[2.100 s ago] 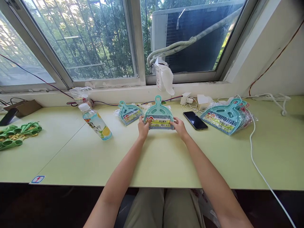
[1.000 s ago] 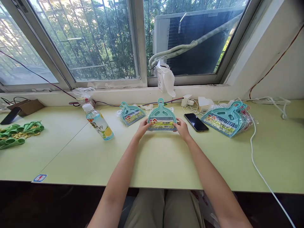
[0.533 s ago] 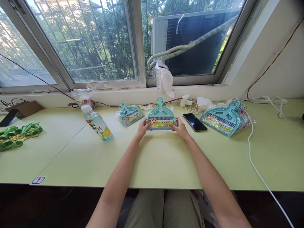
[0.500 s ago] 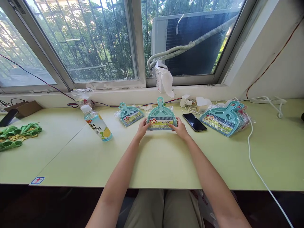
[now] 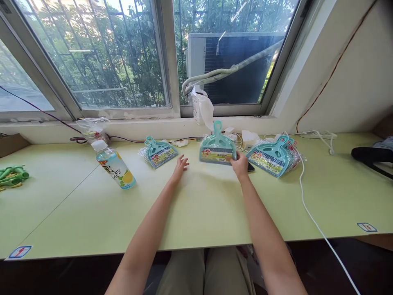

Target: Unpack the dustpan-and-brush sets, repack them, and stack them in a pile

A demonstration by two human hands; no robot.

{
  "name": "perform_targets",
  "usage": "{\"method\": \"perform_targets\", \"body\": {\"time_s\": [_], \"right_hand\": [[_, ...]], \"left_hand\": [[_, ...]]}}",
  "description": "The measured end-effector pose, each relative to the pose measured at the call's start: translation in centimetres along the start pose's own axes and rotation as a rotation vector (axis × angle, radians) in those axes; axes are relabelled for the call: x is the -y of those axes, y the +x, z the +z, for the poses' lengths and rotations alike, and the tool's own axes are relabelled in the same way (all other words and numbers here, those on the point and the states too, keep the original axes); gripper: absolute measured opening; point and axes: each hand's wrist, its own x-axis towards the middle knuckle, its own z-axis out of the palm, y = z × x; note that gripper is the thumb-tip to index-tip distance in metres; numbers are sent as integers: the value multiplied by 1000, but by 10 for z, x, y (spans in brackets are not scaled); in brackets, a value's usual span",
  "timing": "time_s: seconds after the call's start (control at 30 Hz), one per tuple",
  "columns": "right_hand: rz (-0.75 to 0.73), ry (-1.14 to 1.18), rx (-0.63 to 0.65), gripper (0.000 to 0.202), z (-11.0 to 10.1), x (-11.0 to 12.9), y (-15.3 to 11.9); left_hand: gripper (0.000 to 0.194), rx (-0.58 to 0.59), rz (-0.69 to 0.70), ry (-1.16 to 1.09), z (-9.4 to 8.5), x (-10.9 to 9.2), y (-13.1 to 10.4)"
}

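Pale green tabletop (image 5: 202,213) stretches beneath a metal-framed window (image 5: 123,61), with foliage and an outdoor air-conditioning unit (image 5: 239,61) behind the glass. Near the middle of it, a teal dustpan-and-brush set (image 5: 217,148) in clear wrap stands with its handle toward 12 o'clock, its label facing the person; whether its lower edge touches the surface, I can't tell. The right hand (image 5: 239,164) grips it at the lower corner on its 4 o'clock side, thumb over the front.

At 8 o'clock from that set, the left hand (image 5: 180,166) is open and holds nothing, fingers spread apart. Just past those fingers, at 9 o'clock from the held set, lies a second wrapped set (image 5: 162,155). A black phone (image 5: 251,167) shows only in part at 4 o'clock, beside the right hand. Several more wrapped sets lie in an overlapping pile (image 5: 272,157) at 3 o'clock, and a white cable (image 5: 325,236) runs from beside them over the table's near edge.

Farther out, a lemon-labelled drink bottle (image 5: 115,166) with a white cap is at 9 o'clock, with green tube-like pieces (image 5: 12,177) well beyond it. A white tissue pack (image 5: 202,108) sits at 11 o'clock, against the window side.
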Motion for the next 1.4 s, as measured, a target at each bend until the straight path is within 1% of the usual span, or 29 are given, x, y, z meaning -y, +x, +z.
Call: {"method": "perform_targets", "body": {"time_s": [0.1,0.2,0.23,0.3,0.4,0.47,0.57,0.77,0.87,1.07,1.23,1.4], "right_hand": [[57,-183,-333,55,-33,-13,9],[133,-255,-567,57,-71,-39,12],[153,-287,-613,56,-84,-50,11],[192,-353,-659,53,-105,-69,10],[242,-403,-640,51,-124,-87,7],[266,-422,-610,52,-127,-90,6],[285,-453,-589,55,-123,-90,5],[295,-479,-654,53,-120,-103,4],[276,-491,-655,51,-119,-107,5],[320,-560,-620,56,-112,-97,2],[292,-648,-673,54,-109,-93,-1],[288,-637,-717,68,-108,-103,2]], "left_hand": [[55,-34,6,39,-3,7,6],[52,-28,33,77,-4,10,7],[50,-23,36,91,-3,10,7],[48,-11,31,116,-1,9,5],[47,10,38,140,2,7,3],[45,25,61,149,3,7,3],[43,49,88,153,3,7,2],[41,49,99,173,4,2,-3],[40,56,100,206,5,-1,-5],[37,45,140,289,5,0,-5],[37,72,147,343,4,1,-5],[35,66,173,399,5,1,-6]]}}
